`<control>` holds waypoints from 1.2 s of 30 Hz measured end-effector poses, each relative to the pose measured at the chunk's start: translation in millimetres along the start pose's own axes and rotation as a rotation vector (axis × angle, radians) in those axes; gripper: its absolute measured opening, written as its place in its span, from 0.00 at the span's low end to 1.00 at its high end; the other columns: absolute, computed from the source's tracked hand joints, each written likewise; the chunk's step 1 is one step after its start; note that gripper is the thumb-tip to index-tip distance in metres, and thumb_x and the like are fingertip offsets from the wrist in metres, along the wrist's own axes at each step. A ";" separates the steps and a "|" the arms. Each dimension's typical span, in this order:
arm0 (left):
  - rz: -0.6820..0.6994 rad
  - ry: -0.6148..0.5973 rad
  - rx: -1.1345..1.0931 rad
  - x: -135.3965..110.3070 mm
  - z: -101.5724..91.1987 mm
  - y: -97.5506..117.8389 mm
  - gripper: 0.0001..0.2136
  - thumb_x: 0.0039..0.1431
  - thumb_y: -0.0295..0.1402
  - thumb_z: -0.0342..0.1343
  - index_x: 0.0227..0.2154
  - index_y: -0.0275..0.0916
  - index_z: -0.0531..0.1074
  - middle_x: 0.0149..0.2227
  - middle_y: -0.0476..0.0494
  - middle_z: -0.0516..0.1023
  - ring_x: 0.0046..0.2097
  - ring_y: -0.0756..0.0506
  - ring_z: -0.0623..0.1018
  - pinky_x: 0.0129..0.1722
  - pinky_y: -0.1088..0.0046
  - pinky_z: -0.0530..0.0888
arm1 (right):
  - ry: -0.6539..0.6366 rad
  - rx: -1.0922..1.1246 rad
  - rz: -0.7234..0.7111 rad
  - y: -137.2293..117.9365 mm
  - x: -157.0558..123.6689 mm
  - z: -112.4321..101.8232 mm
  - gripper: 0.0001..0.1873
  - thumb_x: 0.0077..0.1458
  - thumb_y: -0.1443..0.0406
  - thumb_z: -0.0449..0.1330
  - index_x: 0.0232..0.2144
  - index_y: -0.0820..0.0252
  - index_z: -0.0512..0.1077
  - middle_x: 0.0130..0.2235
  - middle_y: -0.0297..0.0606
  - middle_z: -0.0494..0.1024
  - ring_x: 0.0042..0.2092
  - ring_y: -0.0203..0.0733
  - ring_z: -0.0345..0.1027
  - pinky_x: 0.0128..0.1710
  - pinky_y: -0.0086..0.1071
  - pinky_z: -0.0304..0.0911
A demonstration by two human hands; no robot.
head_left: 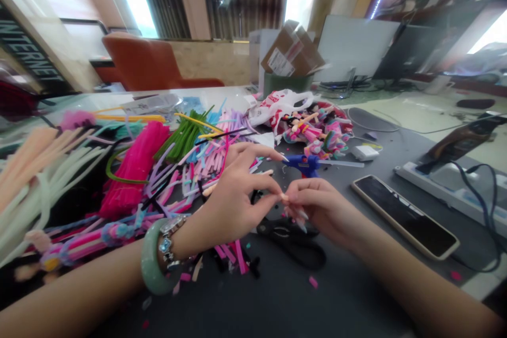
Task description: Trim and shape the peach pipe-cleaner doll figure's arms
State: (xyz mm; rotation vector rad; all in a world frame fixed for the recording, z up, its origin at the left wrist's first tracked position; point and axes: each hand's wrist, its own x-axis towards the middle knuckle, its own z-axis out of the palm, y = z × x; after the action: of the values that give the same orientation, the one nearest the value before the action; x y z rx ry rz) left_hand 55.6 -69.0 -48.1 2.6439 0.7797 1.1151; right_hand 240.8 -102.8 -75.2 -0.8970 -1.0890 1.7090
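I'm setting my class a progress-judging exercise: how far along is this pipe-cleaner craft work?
Apparently done: colourful figures heaped behind the blue glue gun, cut bits strewn by the black scissors. In hand: left hand and right hand pinch a tiny piece between them. Left: the pink bundle and green bundle lie uncut.

Left hand [233, 195] and right hand [320, 206], fingertips [283, 196] touching over scissors [293, 240] (glue gun [304, 165] just behind), pipe cleaners [134, 169] left

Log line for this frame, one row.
left hand: pinching small pale piece | right hand: pinching same piece | scissors: lying beneath hands | glue gun: behind hands
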 end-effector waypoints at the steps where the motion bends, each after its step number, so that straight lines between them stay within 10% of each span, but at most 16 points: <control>1: 0.028 0.004 0.023 -0.6 0.3 0.0 0.07 0.55 0.27 0.56 0.25 0.42 0.77 0.49 0.46 0.69 0.53 0.42 0.64 0.57 0.58 0.58 | -0.001 -0.005 0.003 -0.1 0.1 0.1 0.05 0.46 0.68 0.62 0.22 0.64 0.74 0.18 0.31 0.70 0.20 0.28 0.60 0.22 0.23 0.57; 16: 0.505 0.034 0.557 -15.9 10.4 2.9 0.08 0.58 0.23 0.49 0.35 0.38 0.73 0.54 0.46 0.68 0.57 0.41 0.61 0.59 0.56 0.58 | 0.096 -0.286 -0.008 4.8 -0.8 1.7 0.09 0.48 0.65 0.62 0.20 0.64 0.71 0.18 0.29 0.67 0.21 0.29 0.58 0.24 0.26 0.53; 36: -0.216 -0.091 -0.286 -2.8 12.6 -14.4 0.07 0.57 0.38 0.55 0.29 0.42 0.72 0.47 0.46 0.67 0.52 0.44 0.67 0.55 0.62 0.62 | 0.114 -0.187 -0.077 2.2 -0.2 0.8 0.07 0.51 0.64 0.61 0.24 0.62 0.72 0.20 0.28 0.66 0.22 0.29 0.58 0.23 0.24 0.55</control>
State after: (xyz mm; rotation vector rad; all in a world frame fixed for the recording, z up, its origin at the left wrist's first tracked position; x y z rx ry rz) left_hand 57.1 -57.6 -63.6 2.2962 0.7991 0.9624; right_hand 239.5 -103.7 -76.9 -1.0427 -1.2045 1.4921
